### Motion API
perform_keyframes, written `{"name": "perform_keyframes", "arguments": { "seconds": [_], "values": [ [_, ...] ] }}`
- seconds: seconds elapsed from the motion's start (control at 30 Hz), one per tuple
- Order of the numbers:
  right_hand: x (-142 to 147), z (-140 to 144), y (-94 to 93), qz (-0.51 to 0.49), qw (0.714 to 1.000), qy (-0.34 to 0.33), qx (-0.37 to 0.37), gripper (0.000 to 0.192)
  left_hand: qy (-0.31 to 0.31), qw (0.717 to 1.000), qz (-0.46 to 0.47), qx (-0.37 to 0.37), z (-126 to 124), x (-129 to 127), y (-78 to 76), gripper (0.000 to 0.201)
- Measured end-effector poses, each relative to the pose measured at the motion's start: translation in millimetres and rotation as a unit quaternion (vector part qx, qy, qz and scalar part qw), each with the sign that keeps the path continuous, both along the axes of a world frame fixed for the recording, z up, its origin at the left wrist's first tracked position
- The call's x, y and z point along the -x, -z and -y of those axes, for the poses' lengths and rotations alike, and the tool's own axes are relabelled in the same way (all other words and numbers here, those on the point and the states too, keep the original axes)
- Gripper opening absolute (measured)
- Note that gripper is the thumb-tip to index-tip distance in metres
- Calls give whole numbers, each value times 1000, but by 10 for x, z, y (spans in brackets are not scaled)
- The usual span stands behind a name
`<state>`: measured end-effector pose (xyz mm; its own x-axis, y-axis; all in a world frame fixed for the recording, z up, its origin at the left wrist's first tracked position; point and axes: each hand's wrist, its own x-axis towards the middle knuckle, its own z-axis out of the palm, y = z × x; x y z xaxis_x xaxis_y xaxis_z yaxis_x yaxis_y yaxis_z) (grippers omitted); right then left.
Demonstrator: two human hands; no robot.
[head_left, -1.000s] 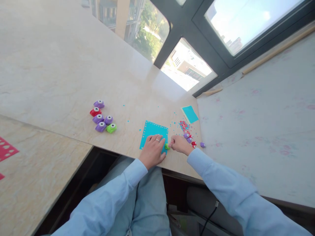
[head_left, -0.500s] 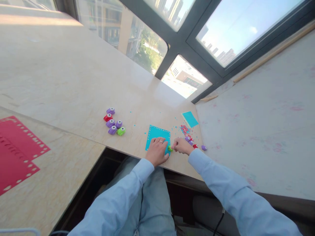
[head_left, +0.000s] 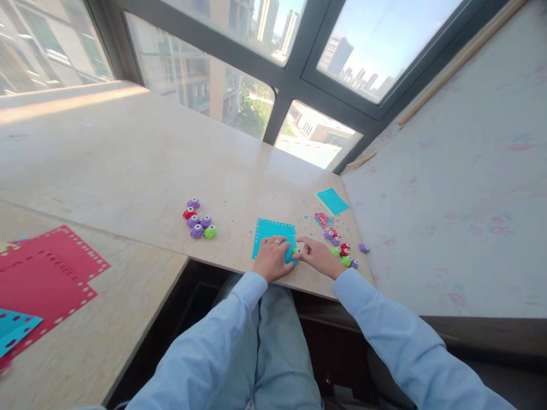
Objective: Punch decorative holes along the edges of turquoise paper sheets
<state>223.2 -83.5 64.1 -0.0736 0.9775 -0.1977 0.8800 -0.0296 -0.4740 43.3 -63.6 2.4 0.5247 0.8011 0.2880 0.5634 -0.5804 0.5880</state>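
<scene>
A sheet of blue paper (head_left: 265, 232) with small punched holes along its edges lies near the table's front edge. My left hand (head_left: 272, 257) rests flat on it, fingers spread, and covers its lower part. At the sheet's right edge is a small green craft punch (head_left: 295, 251). The thumb and fingers of my right hand (head_left: 317, 254) close around this punch and partly hide it. Right beside that hand sit several purple, red and green craft punches (head_left: 345, 249).
More craft punches (head_left: 197, 230) stand in a group to the left. Red and blue paper scraps (head_left: 323, 220) are scattered near a stack of blue paper (head_left: 332, 201). Punched red sheets (head_left: 55, 279) and a blue sheet (head_left: 15, 327) lie far left. A wall (head_left: 448, 228) borders the right side.
The view has tilted, so more of the window and left sheets shows. My right hand has shifted its fingers on the green punch. My left hand stays on the blue paper.
</scene>
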Motion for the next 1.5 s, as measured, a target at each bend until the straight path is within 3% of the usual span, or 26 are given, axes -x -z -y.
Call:
{"name": "perform_keyframes", "arguments": {
  "seconds": [0.1, 0.2, 0.3, 0.4, 0.47, 0.57, 0.63, 0.7, 0.93, 1.1, 1.17, 1.3, 1.4, 1.5],
  "values": [
    [-28, 69, 59, 57, 998, -34, -22, 26, -3, 1000, -4, 1, -2, -2, 0, 43],
    [-126, 137, 94, 52, 998, -22, -38, 22, -3, 1000, -12, 3, -3, -2, -3, 45],
    [-278, 215, 125, -6, 997, 10, -75, 21, -3, 1000, -19, 3, -3, -2, -8, 46],
    [-401, 299, 181, -138, 983, 84, -91, 23, -2, 1000, -22, 0, -3, -3, -1, 46],
    [-420, 360, 233, -263, 949, 156, -76, 37, -2, 1000, -24, -5, -5, -4, 8, 45],
    [-344, 466, 329, -426, 872, 235, -55, 53, 1, 999, -32, -15, -4, -5, 13, 44],
    [-256, 536, 400, -483, 836, 256, -48, 56, 2, 999, -42, -19, 4, -3, 7, 42],
    [-173, 591, 471, -498, 819, 277, -62, 57, 2, 998, -52, -21, 20, 2, 2, 41],
    [-53, 649, 605, -466, 816, 307, -151, 57, 16, 996, -80, -44, 99, 22, 17, 41],
    [-33, 669, 633, -458, 823, 293, -162, 51, -23, 999, -18, -45, 191, 51, -131, 36],
    [-19, 688, 630, -450, 830, 281, -174, 47, -52, 998, 35, 1, 231, 45, -231, 35],
    [45, 774, 590, -429, 851, 237, -187, 39, -37, 965, 135, 220, 270, -32, -368, 44],
    [109, 882, 570, -432, 859, 186, -203, 33, 26, 910, 175, 374, 283, -90, -387, 48],
    [141, 985, 563, -424, 863, 123, -246, 27, 90, 829, 210, 510, 322, -99, -389, 50]
  ]
}}
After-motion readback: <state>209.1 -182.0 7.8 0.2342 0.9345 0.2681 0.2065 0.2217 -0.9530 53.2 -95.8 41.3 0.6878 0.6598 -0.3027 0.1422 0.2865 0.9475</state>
